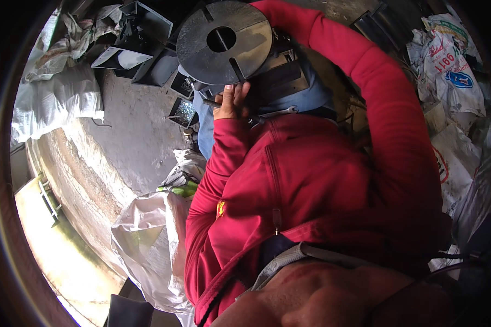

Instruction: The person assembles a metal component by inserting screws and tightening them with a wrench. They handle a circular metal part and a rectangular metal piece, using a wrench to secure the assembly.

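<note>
A large round dark metal disc, with a central hole and narrow slots, is tilted up in front of me at the top of the view. My left hand is just below its near edge, fingers closed round a dark rod-like tool; the fingertips reach the disc's rim. Behind the disc, my right arm in a red sleeve bends round to the far side, where the hand is hidden. Under the disc, a dark flat metal part lies across my legs. A wrench rests on my lap.
Several black metal housings are piled at the far left. Beside my left leg stands a small tray of shiny small parts. White sacks lie at the left, near left and right. More dark metal parts sit at the far right.
</note>
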The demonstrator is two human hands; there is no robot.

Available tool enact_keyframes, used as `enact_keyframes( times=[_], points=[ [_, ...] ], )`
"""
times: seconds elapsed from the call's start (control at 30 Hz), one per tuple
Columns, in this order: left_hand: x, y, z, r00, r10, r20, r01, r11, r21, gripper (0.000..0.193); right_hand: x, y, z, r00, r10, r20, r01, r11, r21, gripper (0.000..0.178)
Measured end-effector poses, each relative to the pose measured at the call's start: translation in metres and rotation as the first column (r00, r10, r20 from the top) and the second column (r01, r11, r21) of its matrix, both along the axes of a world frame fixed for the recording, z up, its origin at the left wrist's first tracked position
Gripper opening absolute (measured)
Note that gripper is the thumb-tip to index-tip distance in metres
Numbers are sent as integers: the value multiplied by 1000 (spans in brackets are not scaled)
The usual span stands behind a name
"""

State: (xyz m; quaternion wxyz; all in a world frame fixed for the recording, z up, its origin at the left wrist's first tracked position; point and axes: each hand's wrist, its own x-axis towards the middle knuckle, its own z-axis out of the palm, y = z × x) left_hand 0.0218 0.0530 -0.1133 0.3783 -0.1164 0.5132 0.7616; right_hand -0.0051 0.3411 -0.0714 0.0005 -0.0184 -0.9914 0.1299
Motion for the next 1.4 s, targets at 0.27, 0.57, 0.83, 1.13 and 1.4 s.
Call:
enact_keyframes(
  times=[0.27,0.57,0.83,1.13,1.4],
  points=[
    [-8,-73,27,885,-105,-453,89,994,-58,27,114,17,14,924,-249,290,119,-533,-838,40],
    [21,-16,78,-61,-430,-901,233,871,-432,33,164,-124,29,880,88,466,282,-887,-365,78],
    [23,-1,81,-308,-613,-728,251,685,-684,49,144,-150,16,876,135,462,334,-863,-380,79],
    [10,-6,77,0,-488,-873,143,864,-483,28,152,-157,9,830,-67,553,322,-753,-574,28],
    [-27,-2,24,-201,-449,-870,-324,869,-374,18,139,-133,-10,824,-449,-346,64,680,-730,16]
  ],
)
